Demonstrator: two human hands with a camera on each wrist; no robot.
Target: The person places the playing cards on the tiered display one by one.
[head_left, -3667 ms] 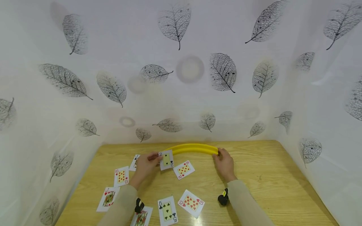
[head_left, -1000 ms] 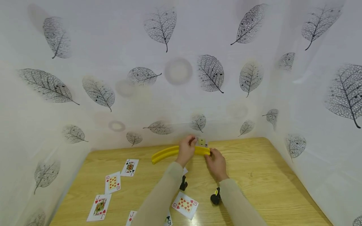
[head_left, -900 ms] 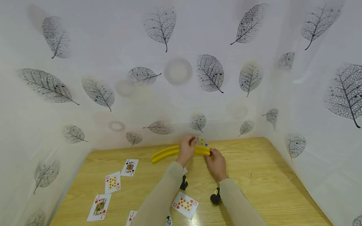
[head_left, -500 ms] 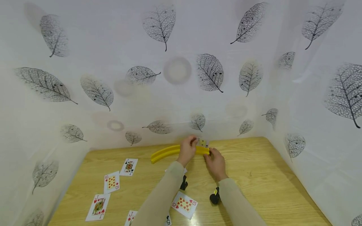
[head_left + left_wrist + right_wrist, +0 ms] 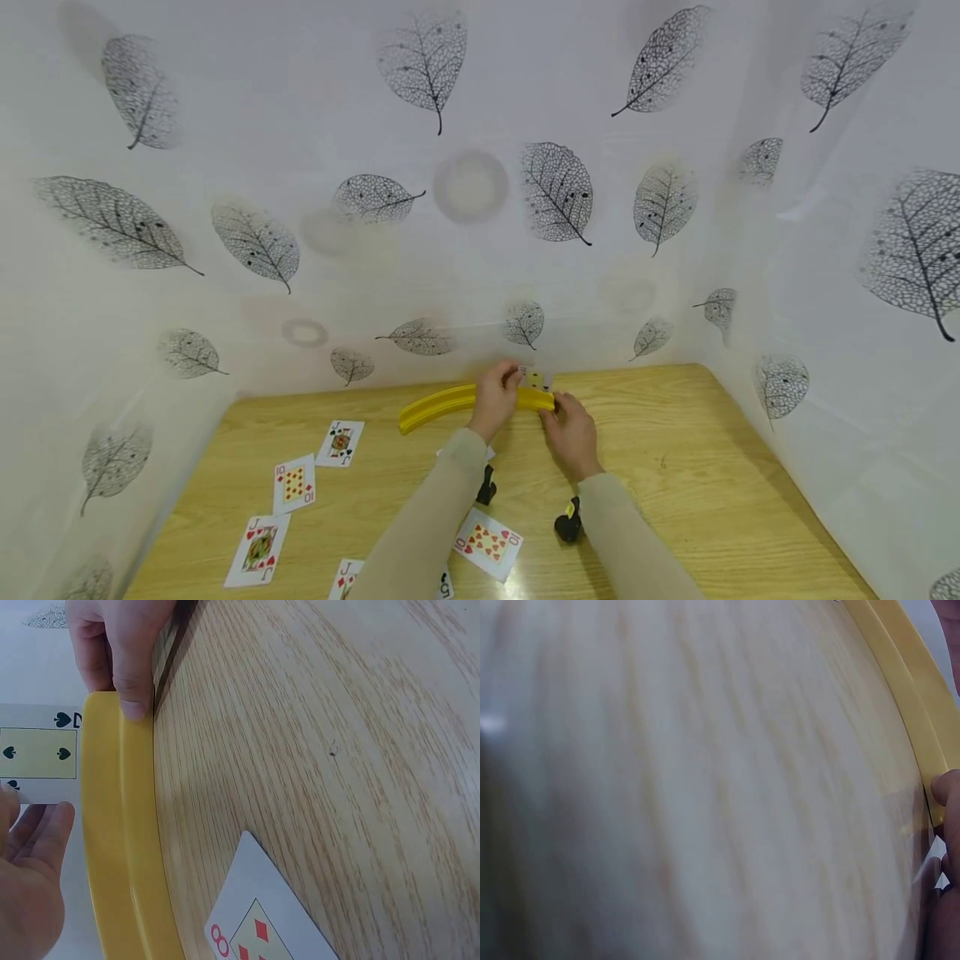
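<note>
The right half of the bench [image 5: 712,467] is bare wood from the curved yellow card rack [image 5: 435,404] out to the wall sheet [image 5: 825,400], so a hand could pass there freely. The rack stands near the back edge, close to the leaf-printed backdrop [image 5: 465,250], leaving only a narrow strip behind it. Both hands crowd the rack's right end: the left hand [image 5: 497,397] on top, the right hand [image 5: 572,432] just beside it. On the left, face-up cards [image 5: 294,483] lie scattered with bare gaps between them. Two forearms cross the near middle, with a ten of hearts [image 5: 488,543] between them.
</note>
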